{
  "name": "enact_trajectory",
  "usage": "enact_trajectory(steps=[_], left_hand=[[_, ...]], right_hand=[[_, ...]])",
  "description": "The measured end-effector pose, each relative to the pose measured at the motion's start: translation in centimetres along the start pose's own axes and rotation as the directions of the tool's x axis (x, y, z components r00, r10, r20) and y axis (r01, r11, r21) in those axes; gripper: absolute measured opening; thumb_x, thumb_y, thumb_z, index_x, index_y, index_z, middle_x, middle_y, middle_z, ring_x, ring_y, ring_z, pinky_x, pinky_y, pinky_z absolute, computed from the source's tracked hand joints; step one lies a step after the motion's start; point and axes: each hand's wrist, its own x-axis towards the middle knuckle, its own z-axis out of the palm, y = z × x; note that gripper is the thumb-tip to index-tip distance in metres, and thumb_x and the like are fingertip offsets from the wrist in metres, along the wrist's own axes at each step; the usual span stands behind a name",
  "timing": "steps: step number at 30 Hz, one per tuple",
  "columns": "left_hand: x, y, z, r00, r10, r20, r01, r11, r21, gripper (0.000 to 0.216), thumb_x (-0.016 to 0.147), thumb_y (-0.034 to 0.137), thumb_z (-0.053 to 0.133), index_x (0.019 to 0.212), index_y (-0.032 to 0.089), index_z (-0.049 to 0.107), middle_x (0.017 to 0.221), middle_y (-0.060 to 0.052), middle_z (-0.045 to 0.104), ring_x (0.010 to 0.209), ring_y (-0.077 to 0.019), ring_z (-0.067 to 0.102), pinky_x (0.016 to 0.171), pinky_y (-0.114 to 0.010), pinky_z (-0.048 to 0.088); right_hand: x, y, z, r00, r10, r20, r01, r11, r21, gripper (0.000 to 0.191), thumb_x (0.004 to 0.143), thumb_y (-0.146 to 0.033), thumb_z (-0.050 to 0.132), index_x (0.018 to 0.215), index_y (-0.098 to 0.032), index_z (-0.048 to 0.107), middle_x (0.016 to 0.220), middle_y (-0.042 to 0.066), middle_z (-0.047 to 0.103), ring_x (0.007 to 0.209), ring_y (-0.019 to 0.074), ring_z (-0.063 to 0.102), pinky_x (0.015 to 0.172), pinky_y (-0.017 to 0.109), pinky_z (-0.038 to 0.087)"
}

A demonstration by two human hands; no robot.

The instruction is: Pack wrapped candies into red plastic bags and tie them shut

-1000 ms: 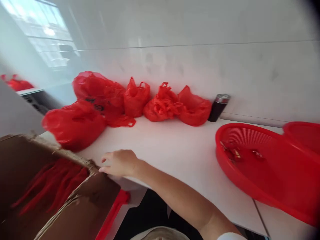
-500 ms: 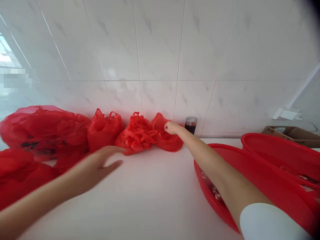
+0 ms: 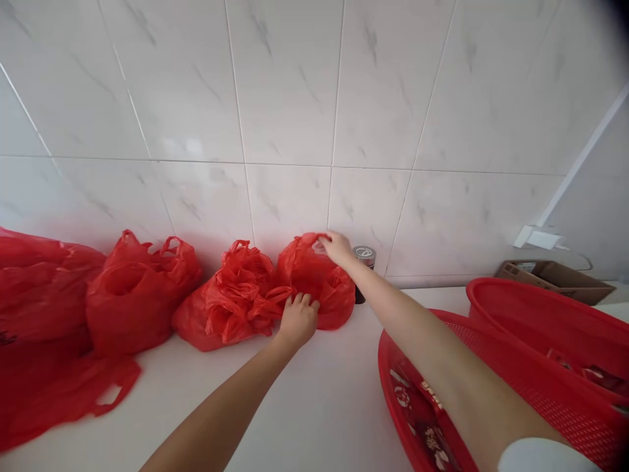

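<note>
Several red plastic bags stand in a row against the tiled wall on a white counter (image 3: 314, 393). My right hand (image 3: 335, 247) pinches the top edge of the rightmost red bag (image 3: 319, 285), fingers closed on the plastic. My left hand (image 3: 297, 319) presses against the lower front of that same bag, fingers curled onto it. Just left of it lies a knotted red bag (image 3: 230, 301), and further left a tied red bag with handles (image 3: 137, 295).
A dark jar with a metal lid (image 3: 364, 259) stands behind the held bag. Two red mesh baskets (image 3: 545, 321) sit at the right, the nearer red basket (image 3: 398, 367) holding small wrapped items. A brown tray (image 3: 555, 278) lies by the wall. More red bags (image 3: 34, 295) fill the left.
My left hand has come forward from the open counter onto the front of the rightmost bag. My right hand has lifted the bag's top edge. The view has tilted up and shifted right.
</note>
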Motion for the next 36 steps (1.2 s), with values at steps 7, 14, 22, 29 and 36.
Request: enact_trajectory(steps=[7,14,22,29,36], left_hand=[[-1.7,1.4,-4.6,0.971,-0.124,-0.206,0.052,0.944,-0.326,0.022,0.089,0.025,0.051,0.107,0.022,0.061,0.117,-0.011,0.064,0.113,-0.0276,0.056,0.098,-0.047,0.039],[-8.9,6.8,-12.3,0.904,-0.409,-0.125,-0.047,0.196,-0.980,0.053,0.087,0.044,0.058,0.134,0.030,0.036,0.141,-0.013,0.046,0.118,-0.0260,0.057,0.082,-0.036,0.054],[-20.3,6.3,-12.6,0.813,-0.549,0.196,0.195,-0.061,-0.979,0.044,0.068,0.039,0.078,0.103,0.020,0.060,0.089,-0.001,0.067,0.067,-0.0120,0.062,0.060,-0.023,0.051],[-29.3,2.1,-11.0,0.692,-0.631,0.350,0.611,0.255,-0.749,0.041,0.067,0.051,0.072,0.089,0.018,0.061,0.055,0.005,0.055,0.046,-0.0104,0.046,0.047,-0.023,0.040],[-30.2,9.4,-11.1,0.879,-0.473,-0.058,0.300,0.644,-0.704,0.026,0.081,0.042,0.063,0.099,0.023,0.061,0.113,-0.008,0.063,0.108,-0.0248,0.059,0.095,-0.041,0.045]], right_hand=[[-2.9,-5.0,-9.6,0.940,-0.097,-0.328,0.220,0.906,0.361,0.032,0.094,-0.038,0.036,0.092,-0.017,0.060,0.093,0.004,0.066,0.085,0.0129,0.063,0.070,0.023,0.047],[-15.3,-10.7,-11.9,0.986,-0.126,0.111,0.062,0.887,0.457,0.027,0.080,-0.036,0.056,0.062,-0.017,0.057,0.054,-0.005,0.050,0.050,0.0084,0.044,0.051,0.023,0.033],[-29.6,-12.1,-12.9,0.900,-0.082,0.429,-0.205,0.788,0.581,0.040,0.091,-0.051,0.048,0.083,-0.017,0.068,0.083,0.005,0.068,0.072,0.0155,0.061,0.063,0.025,0.046],[-34.6,-7.5,-10.8,0.948,0.314,0.047,-0.185,0.424,0.886,0.042,0.084,-0.051,0.061,0.060,-0.019,0.048,0.063,0.000,0.057,0.063,0.0134,0.057,0.062,0.026,0.046],[-35.5,-11.7,-5.1,0.964,0.150,0.221,-0.249,0.211,0.945,0.034,0.088,-0.050,0.057,0.082,-0.017,0.066,0.070,0.001,0.064,0.053,0.0093,0.054,0.051,0.022,0.042]])
